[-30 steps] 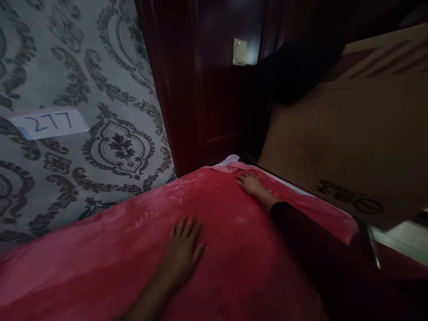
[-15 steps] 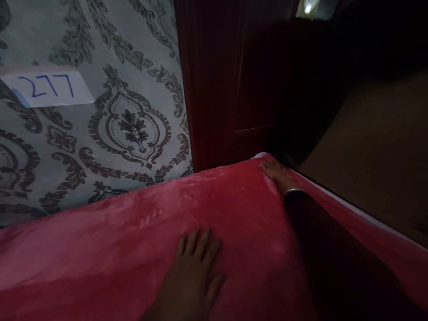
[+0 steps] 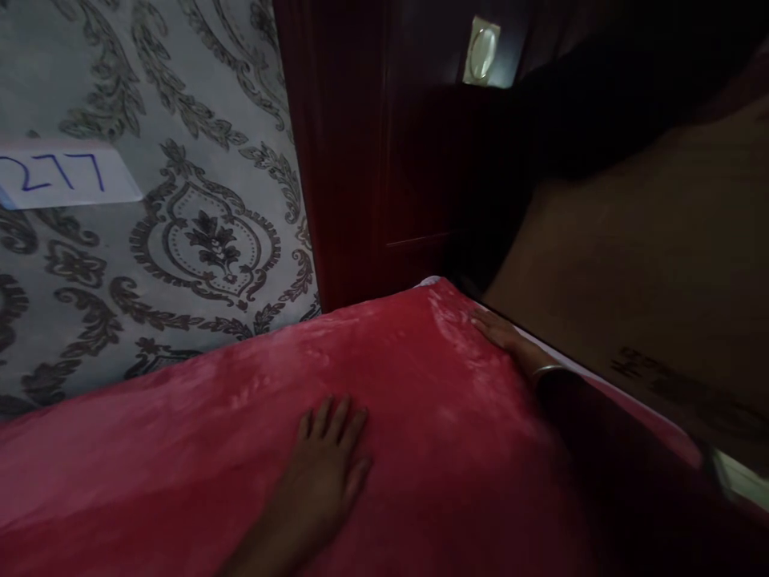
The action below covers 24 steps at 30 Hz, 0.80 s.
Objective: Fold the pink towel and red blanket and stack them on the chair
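A red plush blanket (image 3: 360, 353) covers the bed-like surface in front of me, with a pale edging showing at its far corner and along its right side. Flat on the middle of it lies my left hand (image 3: 321, 473), fingers spread. Farther off, my right hand (image 3: 501, 332) rests on the blanket near the right edge, its fingers stretched toward the far corner. A metal bangle (image 3: 549, 369) circles the right wrist, below a dark sleeve.
Patterned wallpaper (image 3: 204, 240) with a paper marked 277 (image 3: 66, 172) rises behind the left side. A dark red wooden panel (image 3: 354, 160) carries a pale oval fitting (image 3: 482, 52). On the right, a brown board (image 3: 630, 248) stands along the blanket's edge, partly in deep shadow.
My right hand has slid across the blanket toward its right edge. My left hand stays flat on it. The view has shifted right, showing more of the brown board and the whole oval fitting.
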### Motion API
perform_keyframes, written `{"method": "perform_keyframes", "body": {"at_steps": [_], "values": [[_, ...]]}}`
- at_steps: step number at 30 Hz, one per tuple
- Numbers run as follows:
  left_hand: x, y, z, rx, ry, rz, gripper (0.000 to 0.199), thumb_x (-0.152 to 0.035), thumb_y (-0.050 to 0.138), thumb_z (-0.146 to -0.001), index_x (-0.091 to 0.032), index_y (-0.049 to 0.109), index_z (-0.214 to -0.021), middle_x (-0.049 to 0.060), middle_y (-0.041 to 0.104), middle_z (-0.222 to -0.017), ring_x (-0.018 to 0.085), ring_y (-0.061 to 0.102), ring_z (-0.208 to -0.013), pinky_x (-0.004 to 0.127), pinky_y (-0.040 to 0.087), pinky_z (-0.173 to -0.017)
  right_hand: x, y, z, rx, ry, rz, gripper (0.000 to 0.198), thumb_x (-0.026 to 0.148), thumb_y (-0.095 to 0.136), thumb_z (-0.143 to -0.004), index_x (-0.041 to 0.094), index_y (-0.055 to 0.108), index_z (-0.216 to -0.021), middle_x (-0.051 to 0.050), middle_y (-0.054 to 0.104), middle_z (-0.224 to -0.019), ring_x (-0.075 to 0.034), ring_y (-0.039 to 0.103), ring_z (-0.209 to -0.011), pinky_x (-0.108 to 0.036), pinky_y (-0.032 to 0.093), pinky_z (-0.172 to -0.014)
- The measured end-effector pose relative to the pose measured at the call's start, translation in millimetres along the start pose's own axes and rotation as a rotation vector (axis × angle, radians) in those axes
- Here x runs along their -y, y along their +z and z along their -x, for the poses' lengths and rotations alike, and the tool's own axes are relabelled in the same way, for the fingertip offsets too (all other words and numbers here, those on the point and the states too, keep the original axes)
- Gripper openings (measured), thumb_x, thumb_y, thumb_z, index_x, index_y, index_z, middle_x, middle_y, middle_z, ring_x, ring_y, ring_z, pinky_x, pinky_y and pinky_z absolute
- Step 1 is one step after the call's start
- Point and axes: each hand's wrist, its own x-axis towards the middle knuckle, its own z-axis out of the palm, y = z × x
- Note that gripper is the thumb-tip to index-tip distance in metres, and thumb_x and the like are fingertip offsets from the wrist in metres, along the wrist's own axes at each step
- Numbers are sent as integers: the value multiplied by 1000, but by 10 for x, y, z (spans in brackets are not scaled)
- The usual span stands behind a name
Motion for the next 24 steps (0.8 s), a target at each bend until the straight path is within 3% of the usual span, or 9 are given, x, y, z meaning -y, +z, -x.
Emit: {"method": "perform_keyframes", "body": {"at_steps": [5, 11, 14, 17, 20, 24], "values": [[24, -6, -52, -54, 9, -17, 58, -46, 46, -101, -29, 49, -157, 12, 45, -163, 40, 41, -150, 65, 34, -118, -300, -156, 716, -18, 125, 60, 48, 30, 39, -107, 21, 56, -152, -7, 50, -159, -21, 46, -146, -34, 38, -120], [-10, -54, -90, -95, 22, -66, 56, -43, 45, -101, -22, 55, -152, 15, 49, -160, 39, 45, -146, 62, 38, -116, -488, -333, 1543, -95, 432, 98, 47, 32, 40, -106, 8, 71, -130, -24, 69, -128, -32, 66, -120, -38, 51, -99], [-8, -84, -117, -110, 45, -79, 55, -41, 44, -102, -19, 57, -151, 18, 51, -158, 40, 46, -145, 63, 40, -114, -554, -410, 1866, -89, 552, 82, 53, 42, 41, -106, 4, 74, -123, -27, 73, -116, -35, 70, -112, -38, 54, -90], [19, -103, -106, -102, 136, -60, 53, -37, 42, -103, -16, 60, -147, 18, 58, -151, 35, 53, -141, 58, 43, -115, -586, -453, 2068, -99, 599, 87, 53, 40, 41, -106, 2, 73, -123, -28, 71, -119, -36, 70, -116, -39, 53, -92], [37, -92, 89, -77, 248, -57, 50, -36, 41, -104, -18, 63, -145, 15, 60, -150, 32, 55, -140, 53, 46, -116, -612, -468, 2169, -124, 576, 99, 50, 34, 38, -107, 1, 71, -125, -31, 69, -123, -37, 67, -121, -42, 52, -98], [24, 28, 759, -139, 323, -110, 53, -34, 43, -104, -30, 49, -157, 7, 46, -164, 30, 43, -151, 54, 38, -122, -661, -490, 2231, -142, 516, 98, 46, 26, 39, -105, -1, 70, -123, -34, 69, -119, -39, 68, -117, -47, 53, -97]]}}
